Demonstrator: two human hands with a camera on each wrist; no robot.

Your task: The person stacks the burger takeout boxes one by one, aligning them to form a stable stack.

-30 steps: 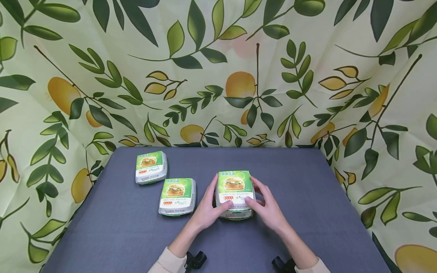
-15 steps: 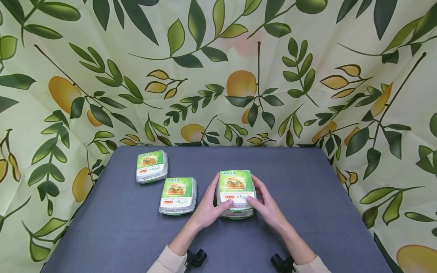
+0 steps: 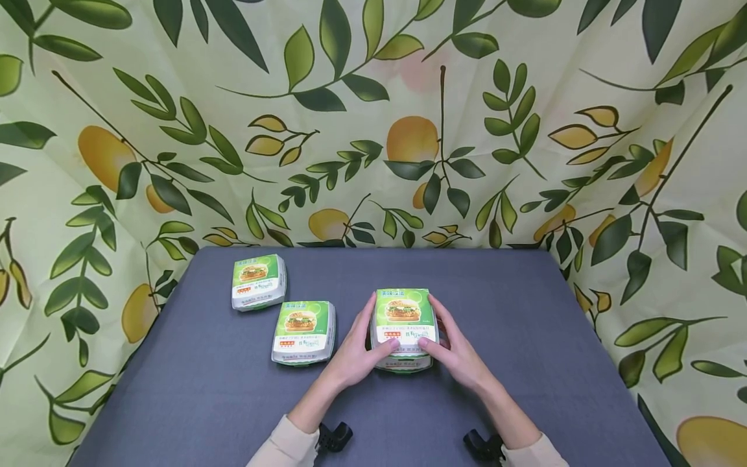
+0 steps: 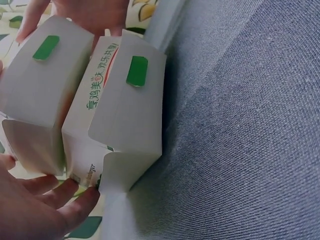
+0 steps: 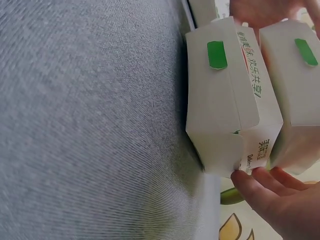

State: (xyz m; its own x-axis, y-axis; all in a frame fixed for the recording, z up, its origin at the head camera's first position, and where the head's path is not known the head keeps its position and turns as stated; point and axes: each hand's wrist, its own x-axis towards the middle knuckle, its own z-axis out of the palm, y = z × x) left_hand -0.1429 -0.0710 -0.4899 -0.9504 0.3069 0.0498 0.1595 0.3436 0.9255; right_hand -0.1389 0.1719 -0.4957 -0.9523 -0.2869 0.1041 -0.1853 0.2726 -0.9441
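Observation:
Two green-and-white paper burger boxes stand stacked at the middle of the table. My left hand (image 3: pixel 354 355) grips the left side of the upper box (image 3: pixel 403 314), thumb on its front edge. On the opposite side my right hand (image 3: pixel 461 358) holds it the same way. The lower box (image 3: pixel 404 365) shows only its front edge in the head view, most of it covered. In the left wrist view, fingertips of the left hand reach down to the lower box (image 4: pixel 135 107). Right-hand fingertips likewise lie at the side of the lower box (image 5: pixel 215 95) in the right wrist view.
A single burger box (image 3: pixel 303 332) lies just left of the stack. Farther back and left is another burger box (image 3: pixel 258 281), close to it. The dark blue-grey cloth-covered table (image 3: pixel 525 389) ends at a leaf-and-fruit printed curtain (image 3: pixel 350 58) behind and at both sides.
The camera view has shifted very slightly. Both hands keep their hold on the stacked boxes, which stay in nearly the same place.

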